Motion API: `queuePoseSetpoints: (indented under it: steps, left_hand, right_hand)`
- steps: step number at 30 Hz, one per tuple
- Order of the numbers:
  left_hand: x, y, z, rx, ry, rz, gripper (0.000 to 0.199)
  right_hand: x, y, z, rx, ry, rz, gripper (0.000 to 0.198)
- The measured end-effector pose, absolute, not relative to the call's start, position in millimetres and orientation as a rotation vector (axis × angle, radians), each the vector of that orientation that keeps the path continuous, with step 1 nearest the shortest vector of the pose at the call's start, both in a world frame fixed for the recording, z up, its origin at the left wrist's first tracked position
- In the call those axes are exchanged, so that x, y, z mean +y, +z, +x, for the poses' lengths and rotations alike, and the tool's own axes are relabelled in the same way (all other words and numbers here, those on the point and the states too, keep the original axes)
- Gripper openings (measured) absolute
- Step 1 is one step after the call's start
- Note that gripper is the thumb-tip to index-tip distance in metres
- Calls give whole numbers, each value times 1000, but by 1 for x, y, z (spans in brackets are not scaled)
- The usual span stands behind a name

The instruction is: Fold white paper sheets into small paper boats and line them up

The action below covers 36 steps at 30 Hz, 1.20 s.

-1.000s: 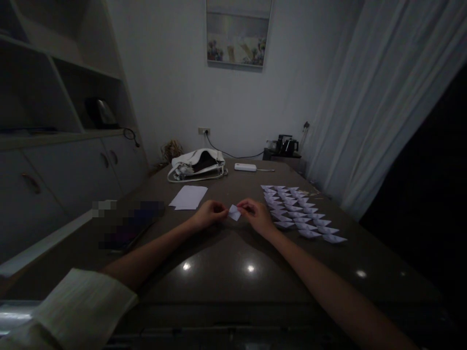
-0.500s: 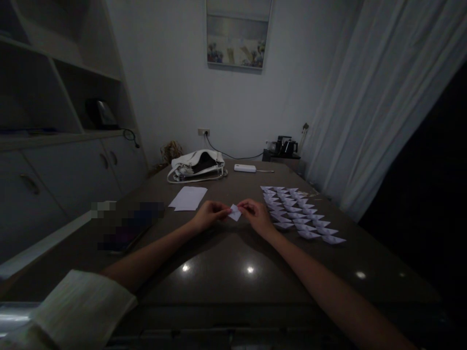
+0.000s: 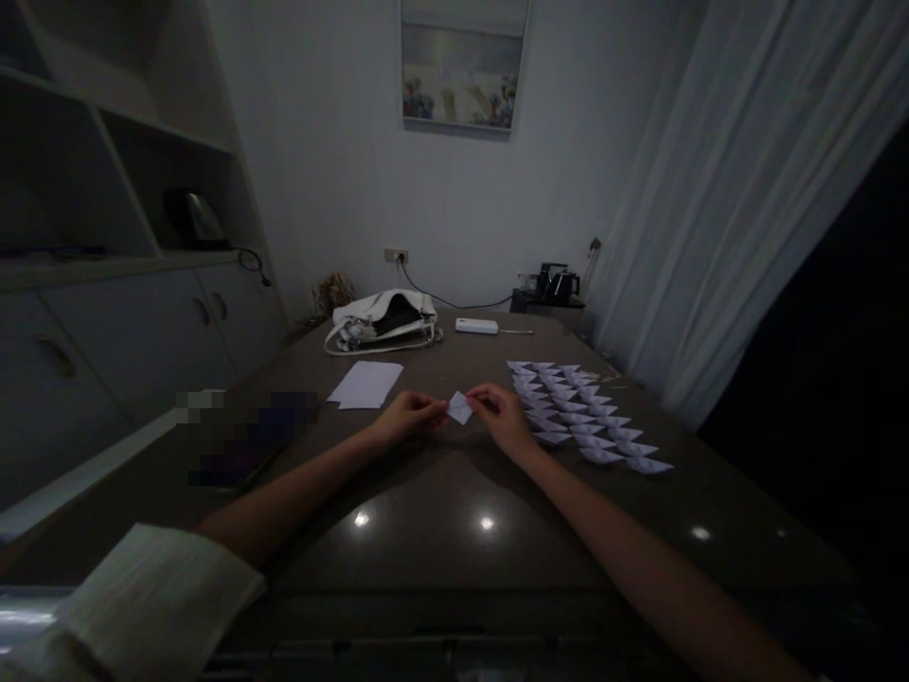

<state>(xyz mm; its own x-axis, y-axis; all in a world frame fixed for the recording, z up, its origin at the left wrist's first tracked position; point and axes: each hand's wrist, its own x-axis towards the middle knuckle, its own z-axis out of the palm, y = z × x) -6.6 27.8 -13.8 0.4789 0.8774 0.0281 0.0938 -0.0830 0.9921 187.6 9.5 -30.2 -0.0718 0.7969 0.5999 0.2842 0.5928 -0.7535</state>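
Observation:
A small folded white paper (image 3: 459, 408), diamond-shaped, is held just above the table between both hands. My left hand (image 3: 410, 417) pinches its left corner between thumb and fingers. On the opposite corner, my right hand (image 3: 499, 416) is closed in the same kind of pinch. To the right stand several folded paper boats (image 3: 572, 421), set out in rows close beside my right hand. A stack of white paper sheets (image 3: 366, 384) lies flat beyond my left hand.
At the far end of the brown table (image 3: 440, 549) sit a white handbag (image 3: 387, 317) and a white power bank (image 3: 476, 327) with a strap. A blurred dark object (image 3: 256, 440) lies at left. Black kettles (image 3: 558, 282) stand behind the table.
The folded paper has turned slightly and shifted a little to the right, its front face flatter to view. Both hands keep hold of its corners.

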Motion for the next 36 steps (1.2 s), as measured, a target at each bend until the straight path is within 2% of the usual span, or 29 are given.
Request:
queuePoseSetpoints:
  steps: [13, 27, 36]
  left_hand:
    - [31, -16, -9, 831, 907, 1862, 46]
    - [26, -13, -7, 859, 944, 1915, 45]
    - [23, -15, -6, 850, 814, 1889, 45]
  right_hand:
    - [9, -30, 185, -1583, 641, -894, 15]
    - [7, -27, 183, -1579, 680, -885, 14]
    - [4, -28, 180, -1683, 752, -886, 14]
